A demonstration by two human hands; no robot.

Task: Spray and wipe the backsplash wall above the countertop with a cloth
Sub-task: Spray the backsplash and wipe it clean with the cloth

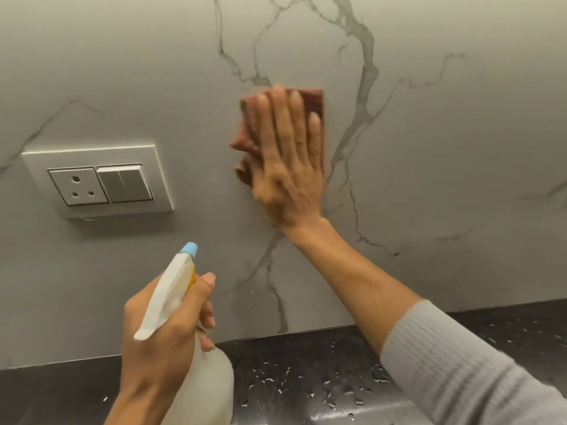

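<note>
Cloth (316,101) pinned flat on backsplash (445,148) under right grip (285,167), fingers straight and spread for broad wiping pressure. Holds spray bottle (171,289) ready in left grip (162,326), curled round its neck, nozzle toward backsplash, above wet counter (306,363).

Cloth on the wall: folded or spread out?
Folded, it seems: the cloth is a compact pad barely wider than the right hand pressing it flat against the backsplash.
</note>
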